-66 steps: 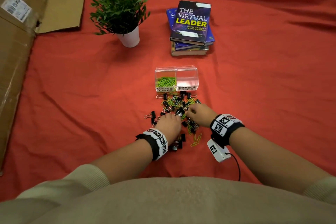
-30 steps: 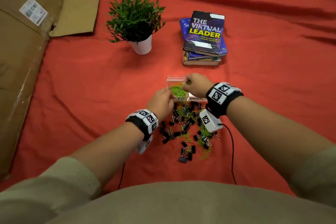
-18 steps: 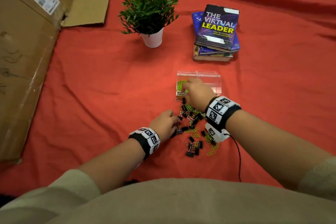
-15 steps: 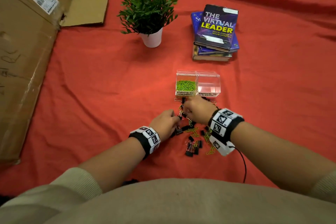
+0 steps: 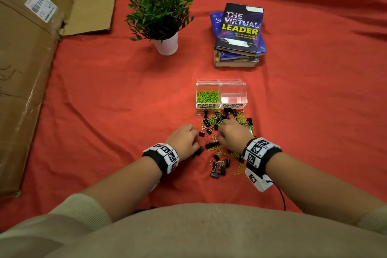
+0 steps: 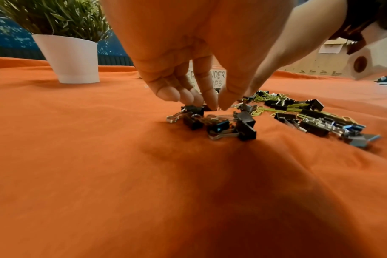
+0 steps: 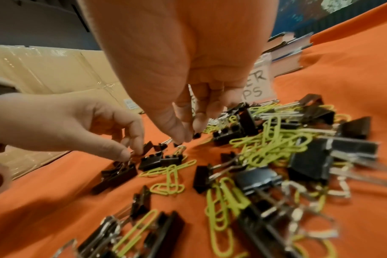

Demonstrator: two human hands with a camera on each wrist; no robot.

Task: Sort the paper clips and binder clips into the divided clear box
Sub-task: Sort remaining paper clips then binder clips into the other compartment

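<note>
The divided clear box [image 5: 221,85] stands on the red cloth. Its left half holds green paper clips [image 5: 208,97]; its right half shows none. Just in front lies a mixed pile of black binder clips [image 5: 217,166] and green paper clips [image 7: 270,144]. My left hand [image 6: 210,104] is at the pile's left edge, thumb and fingertips pinching a small black binder clip [image 6: 193,109]. My right hand [image 7: 187,134] points down into the pile's middle with thumb and forefinger nearly together. Whether they hold anything is hidden.
A potted plant [image 5: 165,45] stands far left of the box and a stack of books [image 5: 238,33] behind it. A big cardboard box [image 5: 25,73] lines the left side. Red cloth [image 5: 314,111] spreads to the right.
My right hand came back from over the box's paper clip half to the pile. My left hand dropped from near the box to the pile's left edge and stayed there.
</note>
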